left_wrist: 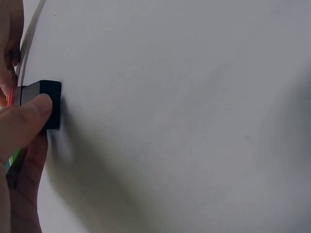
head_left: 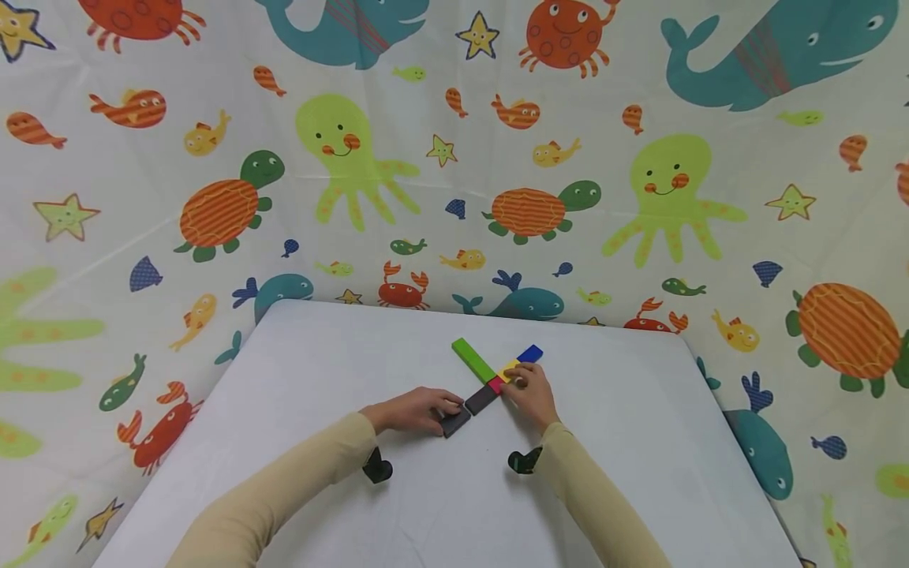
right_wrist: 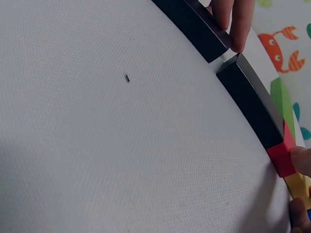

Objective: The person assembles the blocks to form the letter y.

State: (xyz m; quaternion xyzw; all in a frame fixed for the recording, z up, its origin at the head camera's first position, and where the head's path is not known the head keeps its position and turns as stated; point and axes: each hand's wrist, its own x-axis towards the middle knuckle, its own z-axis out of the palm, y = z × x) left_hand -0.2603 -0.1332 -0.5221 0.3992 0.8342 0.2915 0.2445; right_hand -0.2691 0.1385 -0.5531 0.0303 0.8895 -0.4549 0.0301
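Note:
My left hand (head_left: 419, 410) pinches a loose black block (head_left: 456, 423). In the left wrist view the thumb presses the block's dark end face (left_wrist: 53, 109), and the fingers lie along its far side. A narrow gap parts it from a second black block (right_wrist: 252, 99). That one adjoins a small red block (right_wrist: 282, 158), followed by a yellow block (right_wrist: 295, 187) and a blue block (head_left: 531, 353). My right hand (head_left: 533, 394) holds the row at the yellow block, one fingertip touching the red. Much of the yellow is covered. A green block (head_left: 472, 360) slants off near the red one.
All the blocks lie on a white-covered table (head_left: 341, 347). Behind it hangs a curtain (head_left: 440, 189) printed with sea animals. A dark wrist device (head_left: 378, 467) juts below the left sleeve, and another dark device (head_left: 524, 461) below the right.

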